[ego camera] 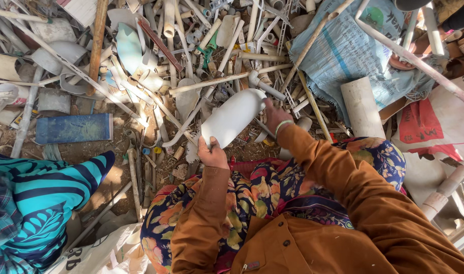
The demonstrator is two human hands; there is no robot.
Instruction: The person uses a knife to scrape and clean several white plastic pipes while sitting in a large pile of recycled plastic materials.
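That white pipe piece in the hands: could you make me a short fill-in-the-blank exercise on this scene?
1. Both hands hold a curved pipe piece coloured ____.
2. The sleeves are coloured ____.
3. The right hand wears a ____ at the wrist.
4. The flat slab lying at left is coloured ____.

Missing words: white; brown; bangle; blue.

A broken white plastic pipe piece (233, 117), wide and curved like a half shell, dusty, smooth-skinned; tilted, upper end toward the scrap heap, lower end near the lap; held off the ground at both ends.
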